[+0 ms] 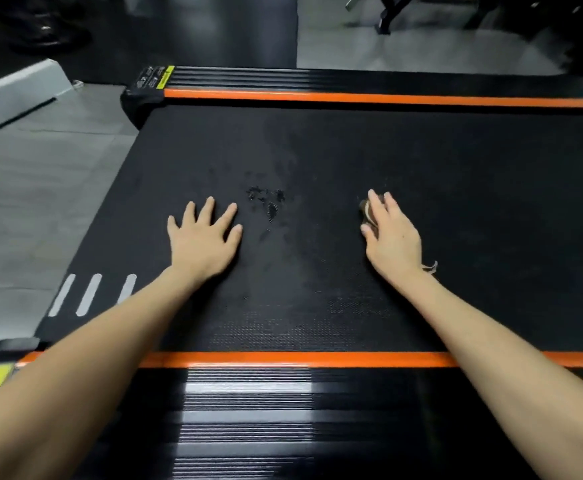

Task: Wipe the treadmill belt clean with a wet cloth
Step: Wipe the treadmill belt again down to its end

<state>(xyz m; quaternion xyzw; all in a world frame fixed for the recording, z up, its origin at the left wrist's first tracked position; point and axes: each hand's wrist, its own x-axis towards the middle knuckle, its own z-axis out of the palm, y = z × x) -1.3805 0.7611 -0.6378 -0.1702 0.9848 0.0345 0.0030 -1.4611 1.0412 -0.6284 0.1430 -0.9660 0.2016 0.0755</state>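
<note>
both hands down on the belt, cloth under your right

you're leaning over the treadmill belt (318, 150), both forearms reaching across the near side rail (248, 410) and its orange strip (283, 359). your left hand (203, 237) sits at about 9 o'clock from the belt's middle, palm flat on the black surface, fingers spread wide, holding nothing. your right hand (392, 237) is over at 3 o'clock, well apart from the left, laid on top of the cloth (366, 209) with the fingers stretched fairly straight, pressing it to the belt rather than bunching it. most of the cloth is hidden beneath the palm; a brownish fold peeks out at 11 o'clock of the hand, by the fingertips and thumb, and a frayed end (430, 266) shows at 4 o'clock near the wrist. between your hands, closer to the left, there's a dark wet patch (269, 202) of speckled drops. white stripes (89, 294) mark the belt at 8 o'clock, and the far orange strip (318, 97) runs across at 12 o'clock.
</note>
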